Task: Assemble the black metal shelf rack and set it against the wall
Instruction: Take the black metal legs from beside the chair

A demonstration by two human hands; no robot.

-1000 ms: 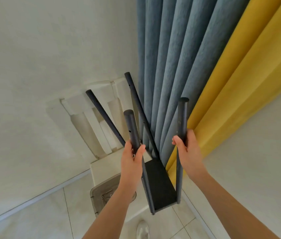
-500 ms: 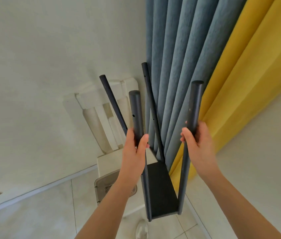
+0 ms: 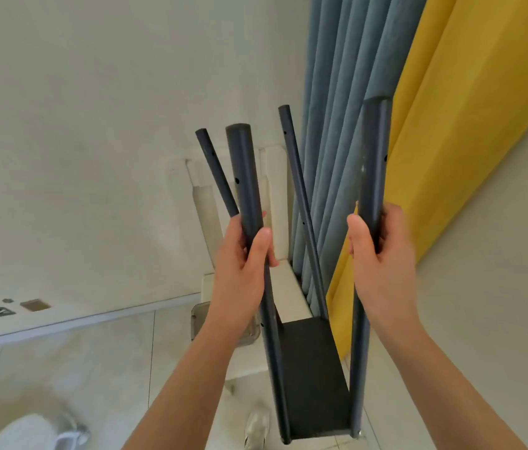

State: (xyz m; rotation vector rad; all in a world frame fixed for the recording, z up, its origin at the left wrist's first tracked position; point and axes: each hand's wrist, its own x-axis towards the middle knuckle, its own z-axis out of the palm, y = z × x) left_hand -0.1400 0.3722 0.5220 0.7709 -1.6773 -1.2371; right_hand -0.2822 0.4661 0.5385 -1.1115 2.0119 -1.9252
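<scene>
The left hand [image 3: 243, 254] curls round the near left post [image 3: 244, 177], thumb across its front. The right hand [image 3: 379, 254] wraps the near right post [image 3: 373, 157] likewise, both midway up. The rack [image 3: 314, 368] is upright, with one shelf low between four posts, near the blue curtain [image 3: 330, 76] and the wall [image 3: 94, 125].

- rack [image 3: 314, 378]: shelf panel at the low end, four posts run up from its corners
- left grip [image 3: 243, 271] around near-left post [image 3: 244, 177]
- right grip [image 3: 382, 264] around near-right post [image 3: 373, 164]
- two far posts sit behind, between the near ones
- curtains [image 3: 330, 92] behind rack, to the right
- wall [image 3: 77, 125] left of curtains
- shoe [image 3: 256, 430] on floor [image 3: 94, 368], under rack's low end
</scene>
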